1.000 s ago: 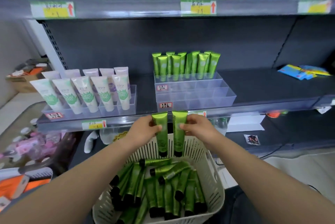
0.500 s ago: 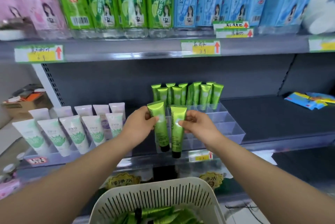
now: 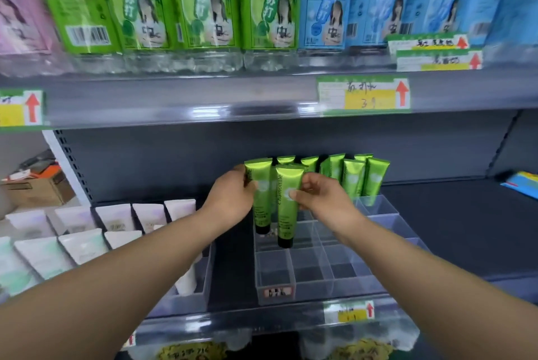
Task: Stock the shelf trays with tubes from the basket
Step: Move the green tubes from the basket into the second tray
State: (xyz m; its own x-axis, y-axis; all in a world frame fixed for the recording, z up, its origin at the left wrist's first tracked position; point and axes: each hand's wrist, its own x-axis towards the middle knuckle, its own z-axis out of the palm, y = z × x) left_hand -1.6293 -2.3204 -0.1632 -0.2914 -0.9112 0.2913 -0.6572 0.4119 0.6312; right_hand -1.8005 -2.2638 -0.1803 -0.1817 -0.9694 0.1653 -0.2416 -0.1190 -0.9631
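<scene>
On the far left a brown box (image 3: 35, 189) sits past the shelf post. Next come white tubes (image 3: 87, 231) standing in rows in their own tray. The left hand (image 3: 230, 198) is closed on a green tube (image 3: 260, 193), held cap down over the back left part of the clear tray (image 3: 320, 281). Just beside it, the right hand (image 3: 320, 199) pinches a second tube (image 3: 287, 205), also cap down, a bit lower and nearer. The two tubes almost touch. Behind the hands, more green tubes (image 3: 353, 176) stand in the back row of the tray, and the hands hide some of them. The front boxes of the tray have nothing in them. Above, a shelf of green and blue bottles (image 3: 270, 4) hangs close over the hands. Far right, a blue packet (image 3: 521, 185) lies on the dark shelf (image 3: 454, 228).
</scene>
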